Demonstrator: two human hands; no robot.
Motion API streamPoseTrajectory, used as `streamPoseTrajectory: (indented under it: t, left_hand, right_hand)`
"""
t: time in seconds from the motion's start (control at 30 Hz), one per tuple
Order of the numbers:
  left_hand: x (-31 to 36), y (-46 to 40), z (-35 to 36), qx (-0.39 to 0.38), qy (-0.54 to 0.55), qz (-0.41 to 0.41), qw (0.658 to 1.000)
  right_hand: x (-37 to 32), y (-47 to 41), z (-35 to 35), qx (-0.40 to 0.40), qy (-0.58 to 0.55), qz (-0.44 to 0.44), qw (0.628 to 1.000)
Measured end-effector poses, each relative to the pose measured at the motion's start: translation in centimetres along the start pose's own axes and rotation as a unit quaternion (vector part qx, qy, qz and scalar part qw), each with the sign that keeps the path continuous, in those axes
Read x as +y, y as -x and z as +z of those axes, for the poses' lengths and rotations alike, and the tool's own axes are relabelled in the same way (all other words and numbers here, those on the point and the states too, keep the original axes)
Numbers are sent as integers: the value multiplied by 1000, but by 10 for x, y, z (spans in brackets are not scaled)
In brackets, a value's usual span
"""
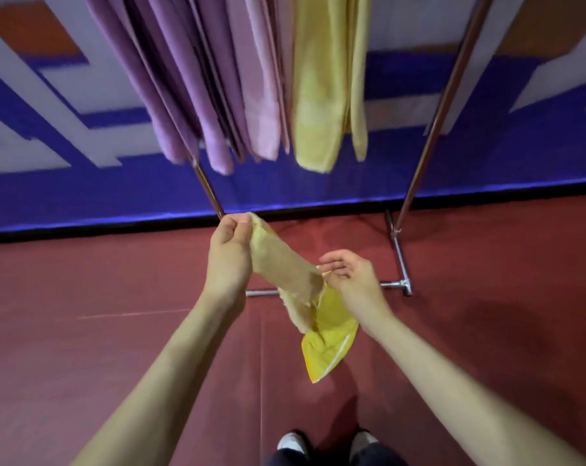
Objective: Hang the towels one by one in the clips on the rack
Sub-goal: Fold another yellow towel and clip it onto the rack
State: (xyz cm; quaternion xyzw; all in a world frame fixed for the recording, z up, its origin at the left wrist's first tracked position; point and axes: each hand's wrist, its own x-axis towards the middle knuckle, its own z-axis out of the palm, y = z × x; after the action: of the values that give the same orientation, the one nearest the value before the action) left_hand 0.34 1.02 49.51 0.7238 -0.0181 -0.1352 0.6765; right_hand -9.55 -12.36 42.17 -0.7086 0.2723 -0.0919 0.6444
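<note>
A yellow towel hangs between my hands in front of the rack. My left hand pinches its upper corner between thumb and fingers, near the rack's left pole. My right hand holds the towel's edge lower down with curled fingers, and the rest of the cloth droops below it. Above, several purple towels, a pink towel and a yellow hung towel hang from the rack. The clips are out of view above the frame.
The metal rack has slanted poles left and right and a base bar on the red floor. A blue and white wall banner stands behind. My shoes show at the bottom.
</note>
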Motion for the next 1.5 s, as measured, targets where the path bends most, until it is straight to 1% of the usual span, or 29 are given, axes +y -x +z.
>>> streamPoseTrajectory:
  t: [0.07, 0.1, 0.17, 0.2, 0.23, 0.27, 0.3, 0.43, 0.53, 0.63, 0.7, 0.8, 0.87, 0.9, 1.0, 1.07, 1.1, 1.17, 1.2, 1.23, 1.3, 1.37, 1.4, 1.43, 1.5]
  left_hand:
    - [57, 12, 0, -16, 10, 17, 1000]
    - [121, 20, -1, -25, 9, 21, 999]
    - [200, 37, 2, -49, 21, 37, 998]
    - [233, 39, 5, -56, 25, 65, 996]
    - [270, 44, 9, -62, 26, 84, 994]
    - [297, 48, 11, -68, 35, 103, 992]
    - [340, 55, 14, -70, 32, 118, 990]
    - [438, 69, 23, -87, 43, 161, 982]
    - [498, 76, 26, -78, 45, 191, 977]
    - [543, 81, 25, -63, 56, 224, 971]
    - [566, 84, 24, -55, 59, 246, 966]
    - [588, 87, 20, -35, 71, 261, 962]
    - [597, 86, 18, -21, 84, 269, 959]
    - [601, 87, 16, -18, 85, 276, 957]
    - [607, 82, 10, -14, 106, 281, 954]
    - [609, 80, 5, -7, 122, 267, 956]
    - [609, 79, 4, -7, 131, 259, 957]
    - [611, 76, 2, -19, 160, 236, 958]
    - [611, 74, 2, -26, 175, 222, 959]
    - [611, 74, 2, -33, 192, 205, 959]
    - [611, 70, 4, -41, 235, 169, 956]
    - [610, 65, 4, -38, 250, 152, 955]
    - [609, 64, 5, -37, 233, 164, 958]
    - [607, 64, 5, -37, 207, 183, 960]
    - [603, 66, 9, -45, 158, 213, 963]
  right_hand:
    - [-55, 11, -6, -56, -25, -13, 998]
    - [-116, 20, -16, -68, 3, -18, 997]
    - [-180, 33, -26, -100, 78, -35, 991]
    - [-208, 35, -32, -103, 116, -54, 986]
    - [-236, 37, -39, -89, 151, -68, 982]
    - [-257, 41, -44, -65, 169, -75, 981]
    - [-293, 46, -54, -39, 179, -92, 979]
    - [-371, 59, -74, 10, 172, -145, 974]
    - [-425, 64, -91, 36, 188, -192, 963]
    - [-472, 61, -105, 34, 145, -222, 964]
    - [-500, 59, -111, 34, 96, -234, 967]
    - [-538, 60, -117, 27, -1, -229, 973]
    - [-560, 65, -122, 8, -16, -237, 971]
    - [-568, 67, -126, 4, 5, -250, 968]
    - [-583, 75, -133, 7, 178, -271, 946]
    - [-587, 71, -135, 42, 244, -280, 928]
    - [-590, 67, -135, 73, 240, -283, 926]
    - [-593, 63, -136, 136, 180, -287, 931]
    - [-593, 62, -138, 156, 160, -293, 929]
    - [-593, 62, -141, 163, 168, -301, 925]
    - [-591, 63, -148, 160, 254, -324, 897]
    - [-589, 67, -156, 162, 388, -324, 847]
    - [-588, 67, -161, 172, 437, -320, 823]
    - [-587, 67, -165, 186, 464, -312, 808]
    - [-588, 65, -177, 217, 473, -292, 802]
